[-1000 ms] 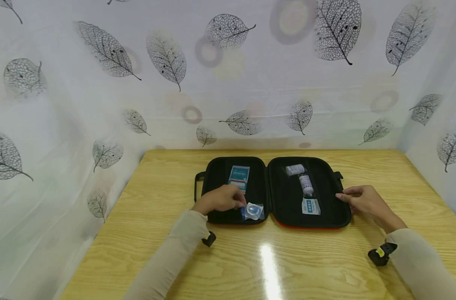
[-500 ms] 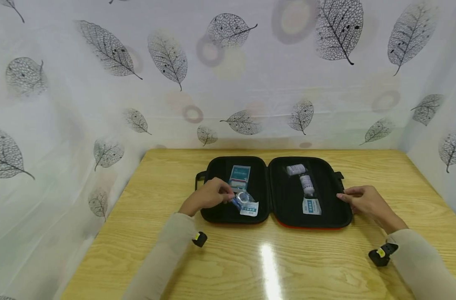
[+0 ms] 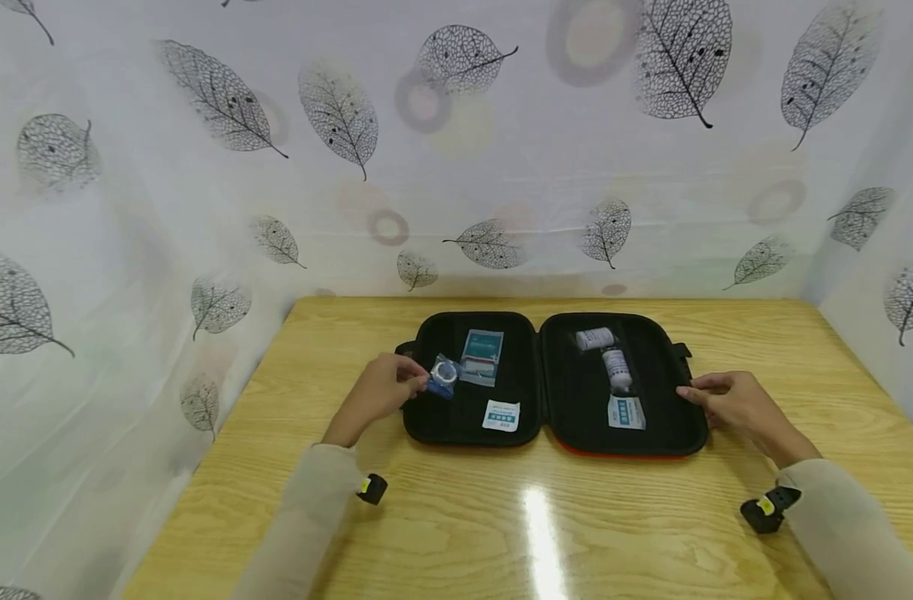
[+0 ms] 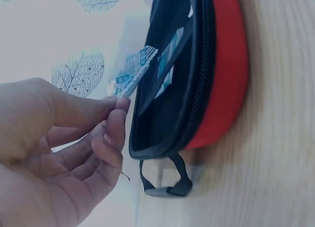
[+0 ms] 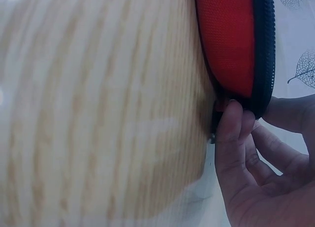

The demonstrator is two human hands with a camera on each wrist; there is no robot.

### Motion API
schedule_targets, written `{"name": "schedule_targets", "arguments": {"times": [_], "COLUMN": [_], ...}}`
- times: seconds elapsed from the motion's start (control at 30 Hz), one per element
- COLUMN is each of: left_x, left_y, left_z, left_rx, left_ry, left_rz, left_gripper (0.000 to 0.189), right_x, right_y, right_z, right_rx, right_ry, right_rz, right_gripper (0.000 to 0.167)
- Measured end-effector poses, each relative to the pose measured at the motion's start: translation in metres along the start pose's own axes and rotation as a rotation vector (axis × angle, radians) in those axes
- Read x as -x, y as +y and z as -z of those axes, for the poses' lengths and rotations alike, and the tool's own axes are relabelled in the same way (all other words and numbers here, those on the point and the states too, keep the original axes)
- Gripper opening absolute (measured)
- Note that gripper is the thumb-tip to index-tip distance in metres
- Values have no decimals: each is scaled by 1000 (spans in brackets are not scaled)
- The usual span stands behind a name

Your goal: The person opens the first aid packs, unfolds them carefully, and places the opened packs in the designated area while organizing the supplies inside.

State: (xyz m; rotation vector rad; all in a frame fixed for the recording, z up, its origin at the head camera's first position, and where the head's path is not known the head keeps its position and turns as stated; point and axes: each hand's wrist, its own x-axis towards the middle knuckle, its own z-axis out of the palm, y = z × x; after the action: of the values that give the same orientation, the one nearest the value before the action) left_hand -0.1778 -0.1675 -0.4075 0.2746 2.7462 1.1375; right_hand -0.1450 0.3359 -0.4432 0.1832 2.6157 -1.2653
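Observation:
Between thumb and fingertips my left hand (image 3: pixel 383 393) pinches the edge of a small clear packet with blue print (image 3: pixel 444 375) and a round white ring-like item inside. It is held over the left half of an open first-aid case (image 3: pixel 662 367), black inside and red outside. In the left wrist view the packet (image 4: pixel 133 73) sticks out past the fingertips, tilted. My right hand (image 3: pixel 735 407) grips the case's right edge, thumb on the rim; in the right wrist view its fingers (image 5: pixel 231 126) lie against the red side near the zip.
In the left half lie a teal packet (image 3: pixel 482 354) and a white-and-blue sachet (image 3: pixel 501 416). The right half holds two white bottles (image 3: pixel 617 368) and another sachet (image 3: pixel 626 412). A carry handle (image 4: pixel 170 187) juts from the left side. Wooden table (image 3: pixel 614 525) beneath, leaf-patterned curtain behind.
My left hand has lifted the clear packet off the white-and-blue sachet and drawn it leftward, to the case's left edge. My right hand stays at the right edge.

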Motion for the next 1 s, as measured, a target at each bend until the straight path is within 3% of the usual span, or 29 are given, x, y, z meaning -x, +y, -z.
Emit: {"name": "schedule_targets", "arguments": {"times": [0.23, 0.43, 0.73, 1.0], "left_x": [5, 6, 4, 5], "left_y": [-6, -11, -11, 0], "left_z": [0, -4, -15, -21], "left_rx": [-17, -31, -133, -264], "left_ry": [60, 88, 91, 68], "left_rz": [71, 86, 53, -37], "left_gripper": [11, 9, 6, 10], "right_x": [-1, -3, -2, -1], "right_y": [2, 2, 1, 0], "right_z": [0, 0, 0, 0], "right_rx": [0, 4, 5, -11], "right_ry": [2, 5, 3, -3], "right_rz": [-7, -18, -18, -27], "right_gripper": [66, 66, 67, 68]}}
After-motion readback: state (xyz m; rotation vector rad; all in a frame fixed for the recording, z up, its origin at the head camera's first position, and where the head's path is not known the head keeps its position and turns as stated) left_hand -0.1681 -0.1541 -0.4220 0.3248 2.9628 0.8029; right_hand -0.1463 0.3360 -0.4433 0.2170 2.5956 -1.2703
